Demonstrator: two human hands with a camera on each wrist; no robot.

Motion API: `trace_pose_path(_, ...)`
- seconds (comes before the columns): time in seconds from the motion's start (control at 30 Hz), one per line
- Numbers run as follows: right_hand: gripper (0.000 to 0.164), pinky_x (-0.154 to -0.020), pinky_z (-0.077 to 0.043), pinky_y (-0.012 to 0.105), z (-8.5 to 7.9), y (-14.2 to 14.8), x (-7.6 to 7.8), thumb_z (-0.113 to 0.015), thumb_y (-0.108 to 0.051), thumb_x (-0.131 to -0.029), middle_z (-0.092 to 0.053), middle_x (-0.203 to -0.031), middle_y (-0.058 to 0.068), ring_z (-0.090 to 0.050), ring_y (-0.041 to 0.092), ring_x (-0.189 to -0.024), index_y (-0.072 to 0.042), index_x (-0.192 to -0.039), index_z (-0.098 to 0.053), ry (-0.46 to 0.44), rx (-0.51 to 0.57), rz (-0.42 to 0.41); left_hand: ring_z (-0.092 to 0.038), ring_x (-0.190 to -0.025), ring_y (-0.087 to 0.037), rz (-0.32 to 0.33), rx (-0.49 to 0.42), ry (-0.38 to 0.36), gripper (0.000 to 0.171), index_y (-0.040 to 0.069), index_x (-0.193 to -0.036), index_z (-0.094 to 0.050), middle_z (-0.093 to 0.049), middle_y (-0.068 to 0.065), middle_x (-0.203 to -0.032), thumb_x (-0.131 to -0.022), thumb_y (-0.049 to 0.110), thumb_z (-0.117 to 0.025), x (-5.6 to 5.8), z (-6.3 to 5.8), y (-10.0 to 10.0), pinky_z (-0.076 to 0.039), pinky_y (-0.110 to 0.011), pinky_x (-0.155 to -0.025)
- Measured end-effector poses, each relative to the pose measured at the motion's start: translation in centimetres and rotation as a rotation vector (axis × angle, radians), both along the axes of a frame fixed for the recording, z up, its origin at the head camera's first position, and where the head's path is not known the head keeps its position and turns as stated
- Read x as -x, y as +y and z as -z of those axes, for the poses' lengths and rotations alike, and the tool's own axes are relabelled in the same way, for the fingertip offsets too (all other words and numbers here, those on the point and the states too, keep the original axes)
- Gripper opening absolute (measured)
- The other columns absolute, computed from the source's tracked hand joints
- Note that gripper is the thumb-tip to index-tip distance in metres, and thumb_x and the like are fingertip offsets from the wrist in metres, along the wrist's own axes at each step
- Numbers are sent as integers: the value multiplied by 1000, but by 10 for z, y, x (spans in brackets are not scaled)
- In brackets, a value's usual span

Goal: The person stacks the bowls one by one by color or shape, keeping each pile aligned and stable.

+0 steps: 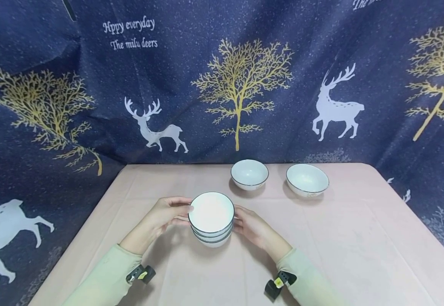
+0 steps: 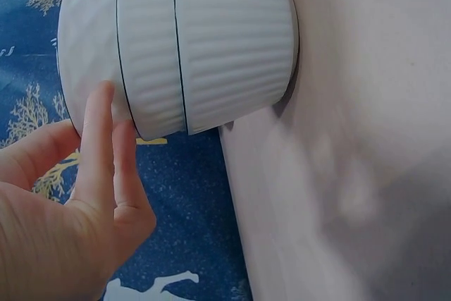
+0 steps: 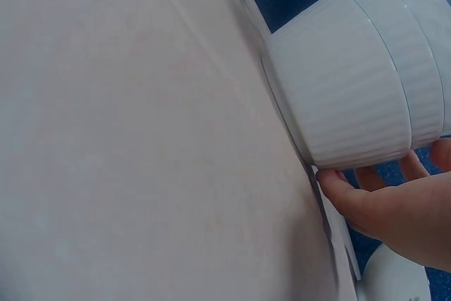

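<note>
A stack of three white bowls [image 1: 211, 212] with dark rims is between my two hands in the middle of the head view. The left wrist view shows ribbed walls on the lower bowls [image 2: 232, 40] and a dimpled wall on the top bowl [image 2: 88, 40]. My left hand [image 1: 168, 214] grips the stack's left side, thumb near the top rim. From the right side, my right hand [image 1: 253, 226] holds the stack, its fingers partly hidden behind it. In the right wrist view, fingertips touch the ribbed wall [image 3: 345, 89]. Whether the base rests on the table I cannot tell.
Two separate white bowls with dark rims stand farther back, one bowl [image 1: 249, 173] behind the stack and another bowl [image 1: 307, 179] to its right. A pale pink cloth covers the table [image 1: 359, 238]. A dark blue patterned curtain [image 1: 214, 127] hangs along the back edge.
</note>
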State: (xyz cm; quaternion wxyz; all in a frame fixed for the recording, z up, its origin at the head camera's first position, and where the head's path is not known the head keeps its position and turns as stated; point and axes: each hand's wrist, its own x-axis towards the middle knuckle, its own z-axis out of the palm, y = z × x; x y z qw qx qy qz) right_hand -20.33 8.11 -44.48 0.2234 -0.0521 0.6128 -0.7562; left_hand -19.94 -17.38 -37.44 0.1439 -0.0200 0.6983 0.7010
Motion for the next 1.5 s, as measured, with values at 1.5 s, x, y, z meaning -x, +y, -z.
trace_pose_path(1.5, 52, -110, -39, 48, -10, 36, -11, -42, -18, -103, -45, -138, 30, -50, 37, -124, 10, -145, -27, 112, -31, -134, -49, -117, -24, -149, -71, 40, 41, -3, -135, -46, -48, -17, -135, -97, 8, -49, -26, 17, 24, -40, -40, -107)
